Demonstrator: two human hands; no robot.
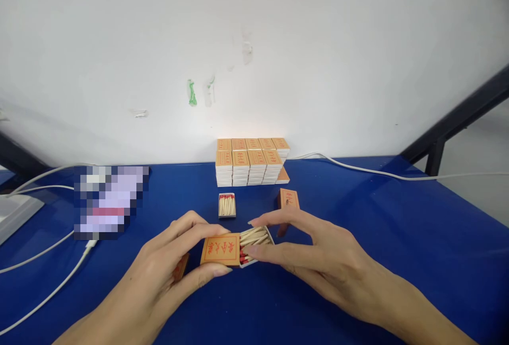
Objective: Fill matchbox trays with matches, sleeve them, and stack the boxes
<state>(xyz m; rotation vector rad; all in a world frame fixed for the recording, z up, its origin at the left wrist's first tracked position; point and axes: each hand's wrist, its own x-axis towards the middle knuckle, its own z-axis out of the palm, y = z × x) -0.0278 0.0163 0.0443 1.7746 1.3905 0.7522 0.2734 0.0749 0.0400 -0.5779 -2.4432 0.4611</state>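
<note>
While my left hand [175,260] pinches the sleeve [220,249], its long axis runs left to right; the tray [256,244] juts from its right end into my right hand's [314,255] narrow grip, above the tabletop [358,218].

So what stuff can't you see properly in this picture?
- Head view: a blurred patch left on the blue table hides whatever lies there.
- The printing on the matchbox, held between left hand and right hand, is too small to read.
- The orange thing under the left hand is mostly hidden by it.
- The white cables are cut off by the picture's edges.
</note>
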